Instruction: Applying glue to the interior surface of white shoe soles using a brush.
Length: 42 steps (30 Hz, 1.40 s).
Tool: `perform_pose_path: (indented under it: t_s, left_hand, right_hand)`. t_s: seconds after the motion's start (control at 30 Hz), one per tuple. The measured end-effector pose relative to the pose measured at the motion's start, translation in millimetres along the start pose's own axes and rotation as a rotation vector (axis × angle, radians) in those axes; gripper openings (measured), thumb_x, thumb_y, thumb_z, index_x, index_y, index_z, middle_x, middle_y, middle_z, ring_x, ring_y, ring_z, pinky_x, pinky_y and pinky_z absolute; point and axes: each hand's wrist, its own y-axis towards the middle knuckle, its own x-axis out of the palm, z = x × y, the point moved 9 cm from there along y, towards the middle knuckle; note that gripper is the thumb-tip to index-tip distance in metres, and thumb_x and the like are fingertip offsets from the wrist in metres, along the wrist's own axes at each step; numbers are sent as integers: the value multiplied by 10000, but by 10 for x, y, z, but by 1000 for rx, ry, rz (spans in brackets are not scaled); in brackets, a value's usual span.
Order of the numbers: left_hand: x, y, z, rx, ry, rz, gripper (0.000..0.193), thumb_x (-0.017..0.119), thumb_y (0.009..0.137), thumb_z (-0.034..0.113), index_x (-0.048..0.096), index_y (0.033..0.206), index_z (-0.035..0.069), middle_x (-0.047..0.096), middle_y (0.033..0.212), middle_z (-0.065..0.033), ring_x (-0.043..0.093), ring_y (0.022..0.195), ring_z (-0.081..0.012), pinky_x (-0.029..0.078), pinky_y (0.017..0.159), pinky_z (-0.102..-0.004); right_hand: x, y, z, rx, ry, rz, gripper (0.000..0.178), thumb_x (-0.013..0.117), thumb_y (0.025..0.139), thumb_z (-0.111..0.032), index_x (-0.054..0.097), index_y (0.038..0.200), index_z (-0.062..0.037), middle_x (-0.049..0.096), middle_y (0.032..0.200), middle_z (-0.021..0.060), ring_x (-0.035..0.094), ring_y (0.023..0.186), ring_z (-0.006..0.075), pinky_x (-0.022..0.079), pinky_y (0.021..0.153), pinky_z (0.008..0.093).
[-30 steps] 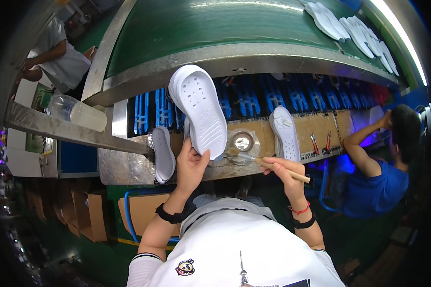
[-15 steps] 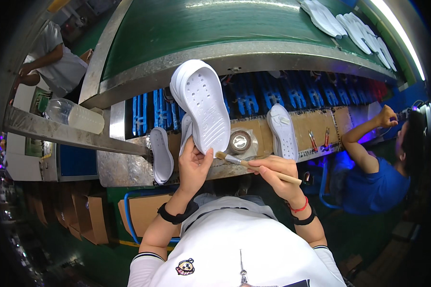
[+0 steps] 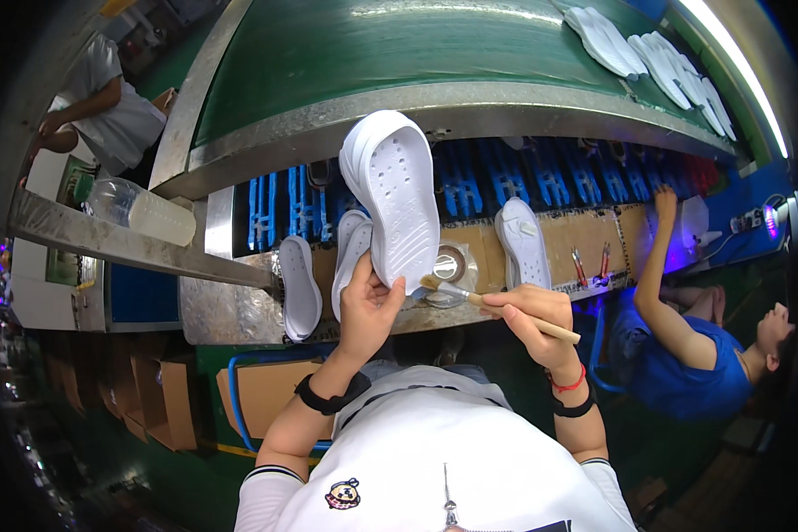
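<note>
My left hand [image 3: 370, 308] grips a white shoe sole [image 3: 401, 199] by its near end, fingers behind and thumb in front. The sole stands tilted up, its hollow face with small holes toward me. In my right hand [image 3: 541, 321] is a paintbrush [image 3: 470, 298] with a pale wooden handle, closed between thumb and fingers. Its bristles are beside the near end of the sole; I cannot tell whether they touch. Behind the sole sits a round container [image 3: 449, 263] with brown contents, partly hidden. More white soles [image 3: 301, 288] lie on the bench to the left, another sole [image 3: 523, 244] to the right.
A green conveyor belt [image 3: 372, 53] with a metal edge runs across the back, with several white soles [image 3: 605, 43] at far right. Blue racks [image 3: 461, 182] line its underside. A plastic jug [image 3: 161, 220] stands left. A co-worker in blue [image 3: 709, 355] sits at right.
Both my hands have shifted slightly right, carrying the sole and the brush. More of the soles behind shows. The co-worker at right leans back, an arm stretched toward the racks.
</note>
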Motion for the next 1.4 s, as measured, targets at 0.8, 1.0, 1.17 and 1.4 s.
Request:
perform_pose_path:
  t_s: [0.8, 1.0, 1.17, 1.4]
  left_hand:
    - [2226, 2471, 872, -107, -508, -282, 600, 569, 853, 20, 188, 1285, -144, 545, 1109, -268, 634, 918, -301, 555, 768, -331]
    - [1094, 1098, 243, 404, -17, -46, 442, 620, 842, 49, 403, 1227, 51, 522, 1033, -56, 534, 901, -120, 448, 714, -231]
    - [-801, 109, -1022, 67, 692, 345, 480, 689, 732, 58, 461, 1152, 10, 491, 1047, -141, 509, 961, -268, 436, 821, -333]
    - [-1601, -243, -1757, -132, 912, 79, 401, 742, 698, 161, 556, 1007, -15, 607, 899, -157, 564, 822, -341, 436, 743, -405]
  right_hand:
    - [-1090, -873, -16, 188, 158, 751, 328, 459, 817, -117, 618, 936, 145, 645, 780, 248, 660, 685, 291, 546, 646, 347]
    - [-716, -794, 266, 297, 189, 530, 305, 460, 835, -89, 615, 955, 145, 654, 824, 240, 662, 717, 272, 545, 675, 326]
    - [-413, -755, 420, 344, 297, 418, 263, 476, 863, -56, 614, 987, 131, 656, 869, 232, 664, 755, 254, 541, 687, 301]
    - [-10, -592, 550, 402, 355, 291, 237, 473, 882, -27, 613, 1000, 124, 658, 891, 207, 658, 771, 219, 530, 691, 272]
